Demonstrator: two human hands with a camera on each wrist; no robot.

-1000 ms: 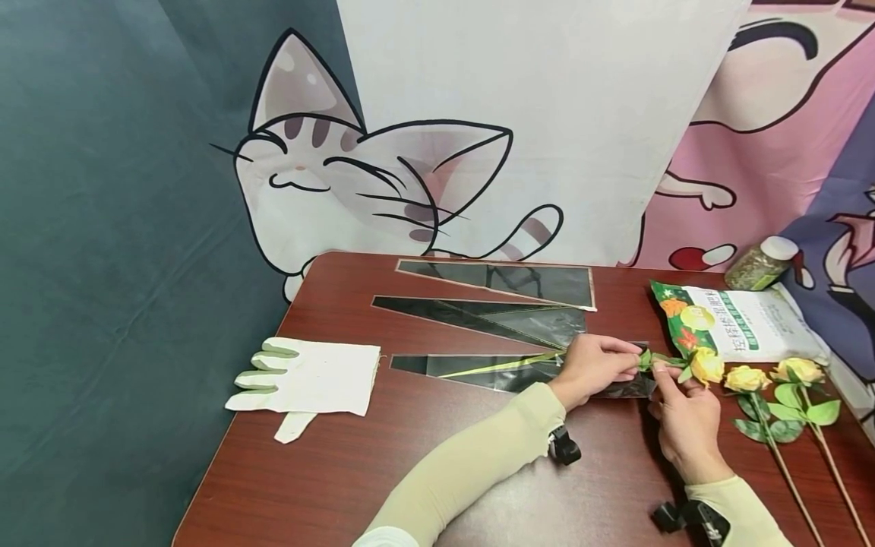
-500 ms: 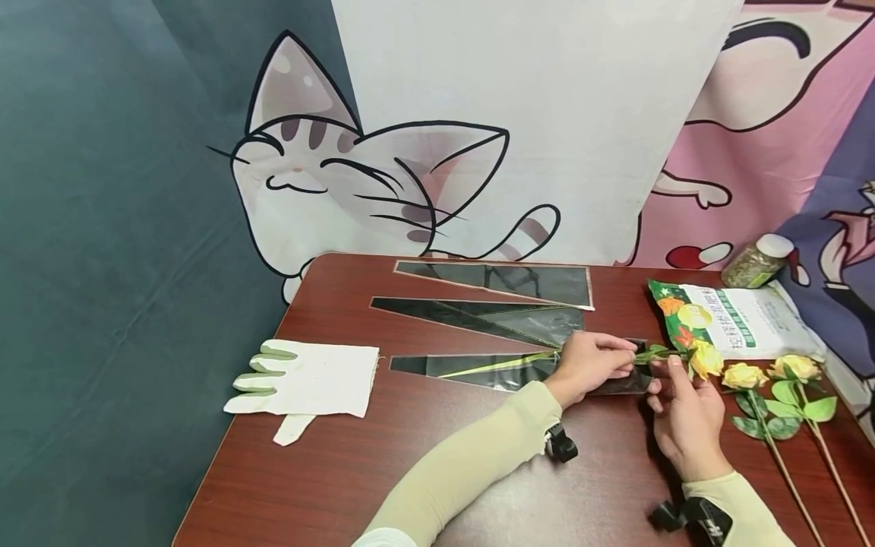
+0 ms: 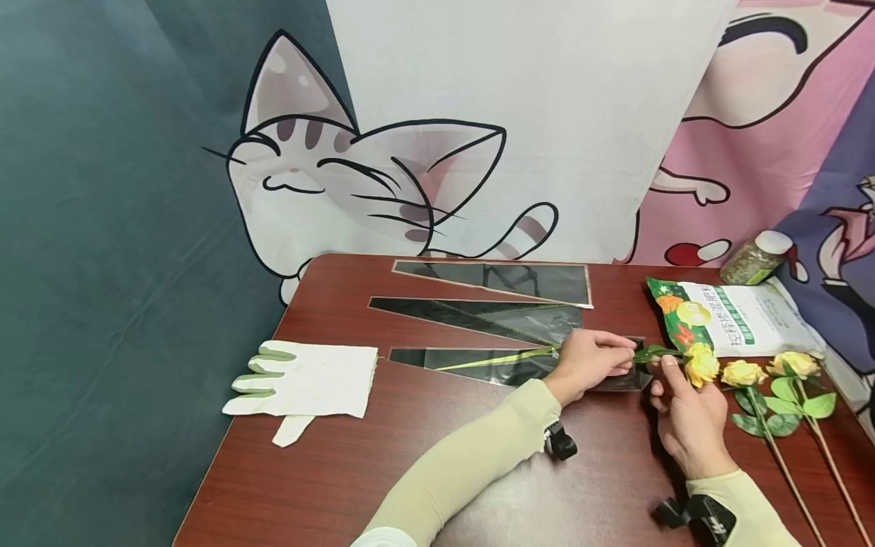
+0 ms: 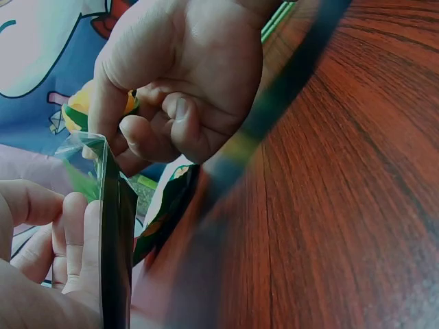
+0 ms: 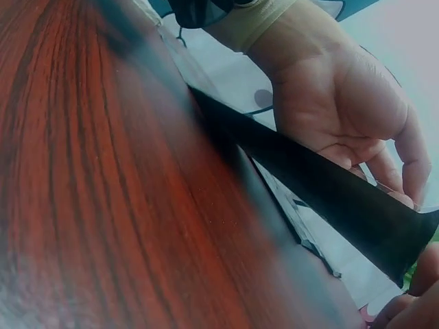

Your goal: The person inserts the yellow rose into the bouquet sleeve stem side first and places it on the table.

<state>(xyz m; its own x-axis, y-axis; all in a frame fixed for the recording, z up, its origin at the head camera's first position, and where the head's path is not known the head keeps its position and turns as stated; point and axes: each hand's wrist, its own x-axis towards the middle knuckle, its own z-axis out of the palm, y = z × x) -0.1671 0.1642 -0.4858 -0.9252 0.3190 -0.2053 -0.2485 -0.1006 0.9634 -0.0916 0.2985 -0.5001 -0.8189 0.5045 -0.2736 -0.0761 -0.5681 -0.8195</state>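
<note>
Black pouch (image 3: 615, 382): by the table's (image 3: 342, 486) right half; at its mouth, a rose (image 3: 702, 366), yellow head outside.
Jar (image 3: 750, 263): greenish bits inside, white lid on.
Left hand (image 3: 588, 363): thumb and fingertips pinching the pouch's mouth.
Right hand (image 3: 692, 425): pinches the rose below its head, fingers curled.

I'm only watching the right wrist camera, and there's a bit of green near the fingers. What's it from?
Observer: Looks like a yellow rose; in the head view its flower pokes out past the wide end of the dark sleeve.
Child: Are there more flowers?
Observer: Yes, two more yellow roses, to the right of the right hand.
Child: And way over on the left?
Observer: A white glove lying on the table.
</note>
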